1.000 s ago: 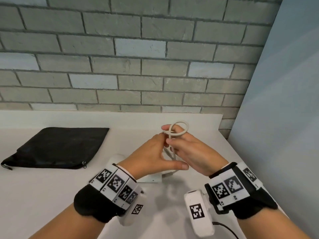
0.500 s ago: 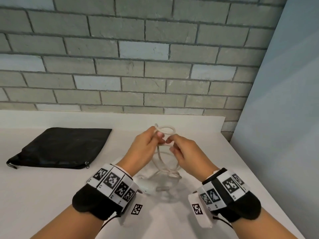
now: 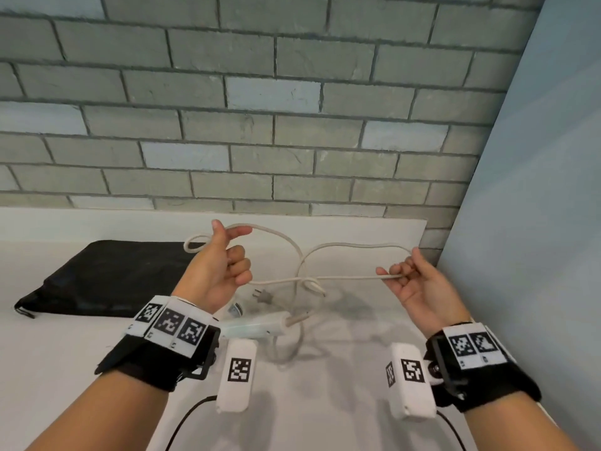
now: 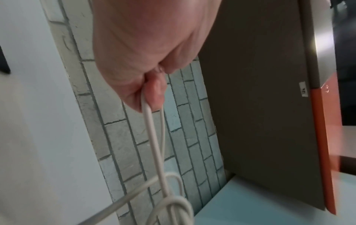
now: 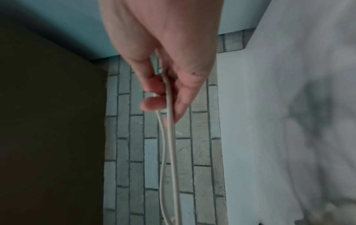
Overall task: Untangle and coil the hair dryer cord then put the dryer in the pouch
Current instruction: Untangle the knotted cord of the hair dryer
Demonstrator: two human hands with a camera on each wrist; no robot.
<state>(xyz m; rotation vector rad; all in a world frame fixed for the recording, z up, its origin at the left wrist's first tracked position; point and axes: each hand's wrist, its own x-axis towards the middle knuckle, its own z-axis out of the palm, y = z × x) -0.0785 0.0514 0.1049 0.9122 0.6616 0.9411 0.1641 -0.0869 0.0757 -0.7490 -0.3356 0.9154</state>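
Cord [image 3: 351, 246] being held raised over table [image 3: 65, 369], stretched left-right so knot [image 3: 310, 283] at middle is exposed. Left hand [image 3: 218, 271] being clenched on loop; right hand [image 3: 419, 281] pinching doubled strand. Dryer [image 3: 257, 325] lying near, below knot. Pouch [image 3: 107, 278] lying flat far left, probably kept for last.

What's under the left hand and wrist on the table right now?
Under the left hand lie the white dryer and the plug on the table. The wrist covers the dryer's far end, so its head is hidden.
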